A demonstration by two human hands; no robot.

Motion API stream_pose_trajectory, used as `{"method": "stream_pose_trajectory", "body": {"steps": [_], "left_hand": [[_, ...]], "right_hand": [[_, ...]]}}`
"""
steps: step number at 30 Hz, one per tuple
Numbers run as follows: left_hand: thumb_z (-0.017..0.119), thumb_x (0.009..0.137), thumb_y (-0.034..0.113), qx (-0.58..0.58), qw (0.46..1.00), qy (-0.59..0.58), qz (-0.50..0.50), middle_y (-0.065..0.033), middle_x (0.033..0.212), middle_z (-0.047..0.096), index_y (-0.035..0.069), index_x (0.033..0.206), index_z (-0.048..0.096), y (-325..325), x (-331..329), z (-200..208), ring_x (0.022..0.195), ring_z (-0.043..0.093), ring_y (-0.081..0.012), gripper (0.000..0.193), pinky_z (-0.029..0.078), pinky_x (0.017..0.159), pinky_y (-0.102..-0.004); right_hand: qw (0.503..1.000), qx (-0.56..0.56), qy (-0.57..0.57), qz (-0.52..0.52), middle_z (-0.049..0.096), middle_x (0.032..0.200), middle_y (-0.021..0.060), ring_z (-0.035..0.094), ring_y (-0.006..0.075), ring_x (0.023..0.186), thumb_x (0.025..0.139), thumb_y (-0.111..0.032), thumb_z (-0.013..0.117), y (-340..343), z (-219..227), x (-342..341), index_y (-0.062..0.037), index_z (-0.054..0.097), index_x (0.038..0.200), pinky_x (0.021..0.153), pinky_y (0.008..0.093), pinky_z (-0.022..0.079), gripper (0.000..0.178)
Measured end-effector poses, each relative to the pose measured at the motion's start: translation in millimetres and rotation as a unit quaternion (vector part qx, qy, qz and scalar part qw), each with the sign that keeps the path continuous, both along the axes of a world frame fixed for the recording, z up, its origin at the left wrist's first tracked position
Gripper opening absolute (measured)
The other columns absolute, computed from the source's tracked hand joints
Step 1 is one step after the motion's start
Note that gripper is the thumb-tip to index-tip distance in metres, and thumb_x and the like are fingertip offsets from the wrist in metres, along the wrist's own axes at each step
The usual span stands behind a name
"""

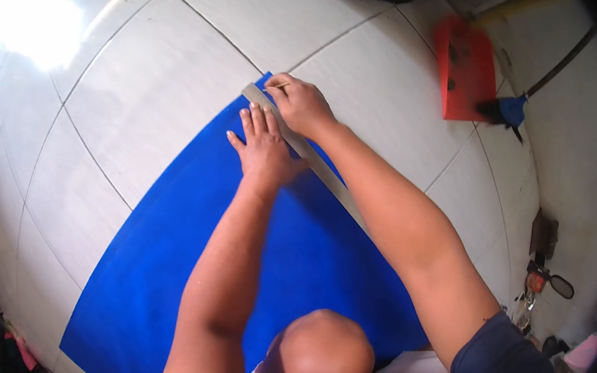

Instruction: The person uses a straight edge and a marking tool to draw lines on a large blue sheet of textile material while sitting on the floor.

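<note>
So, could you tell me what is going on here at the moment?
A person is bent over a blue sheet spread on a tiled floor. Their left hand presses flat on the sheet beside a long grey ruler lying along its edge. Their right hand holds a thin pencil-like tool at the ruler's far end. A red dustpan lies to the right.

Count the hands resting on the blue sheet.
2. The left hand lies flat on the blue sheet, pressing the long ruler. The right hand sits near the sheet's far corner, pinching a thin marking tool. No others show.
</note>
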State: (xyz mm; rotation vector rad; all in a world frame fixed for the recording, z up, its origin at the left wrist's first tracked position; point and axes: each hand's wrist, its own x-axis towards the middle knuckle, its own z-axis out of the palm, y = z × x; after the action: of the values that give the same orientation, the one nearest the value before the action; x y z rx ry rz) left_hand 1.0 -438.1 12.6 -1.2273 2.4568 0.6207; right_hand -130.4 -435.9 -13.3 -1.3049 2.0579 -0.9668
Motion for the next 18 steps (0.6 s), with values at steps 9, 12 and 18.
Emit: {"method": "stream_pose_trajectory", "body": {"steps": [9, 12, 18], "left_hand": [[0.087, 0.063, 0.064, -0.063, 0.998, 0.020, -0.003, -0.0236, 0.166, 0.015, -0.001, 0.158, 0.019, -2, 1, -14, 0.155, 0.011, -0.0417, 0.133, 0.019, 0.116, -0.0702], [0.084, 0.064, 0.068, -0.081, 0.996, 0.014, -0.021, -0.0218, 0.167, 0.016, -0.001, 0.158, 0.019, 3, -8, -18, 0.155, 0.014, -0.0389, 0.134, 0.021, 0.116, -0.0696], [0.083, 0.066, 0.068, -0.112, 0.993, 0.029, -0.026, -0.0204, 0.167, 0.017, 0.003, 0.159, 0.022, -2, 4, -30, 0.154, 0.014, -0.0393, 0.129, 0.019, 0.118, -0.0682]], "right_hand": [[0.972, 0.029, 0.159, 0.173, 0.067, 0.110, 0.0101, 0.065, 0.0312, 0.097, 0.098, -0.018, 0.055, 135, 14, -12, -0.0069, 0.061, 0.111, 0.083, 0.0444, 0.052, 0.017], [0.975, 0.019, 0.184, 0.124, 0.067, 0.107, 0.0089, 0.065, 0.0322, 0.092, 0.096, -0.013, 0.059, 250, 19, -9, -0.0067, 0.062, 0.108, 0.080, 0.0447, 0.053, 0.014], [0.973, 0.198, 0.100, -0.068, 0.069, 0.116, 0.0138, 0.066, 0.0339, 0.103, 0.100, -0.013, 0.057, 451, 58, 35, -0.0043, 0.064, 0.117, 0.089, 0.0428, 0.053, 0.020]]}}
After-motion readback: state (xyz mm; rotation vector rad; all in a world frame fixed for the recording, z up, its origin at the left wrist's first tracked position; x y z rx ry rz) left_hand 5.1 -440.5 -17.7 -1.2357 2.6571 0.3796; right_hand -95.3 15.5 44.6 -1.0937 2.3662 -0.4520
